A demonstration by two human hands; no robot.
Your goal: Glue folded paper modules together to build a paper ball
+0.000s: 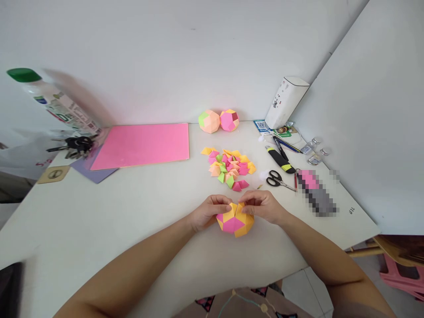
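Observation:
Close to the table's front edge, a partly built paper ball [233, 225] of yellow-orange and pink folded pieces is between my two hands. My left hand [212, 210] pinches its upper left side, thumb on a yellow flap. Gripping the upper right side is my right hand [261, 206], its thumb on another yellow flap. A narrow gap shows between those two flaps. Beyond the hands lies a loose pile of folded paper pieces [228, 165] in yellow, pink, green and peach. The undersides of the fingers are hidden.
Two finished paper balls, one peach and green [209, 121], one mostly pink [229, 120], sit against the wall. Pink paper sheets [142, 145] lie left. At right are scissors [280, 180], a utility knife [280, 159], small glass bottles [318, 156] and a white box [286, 102].

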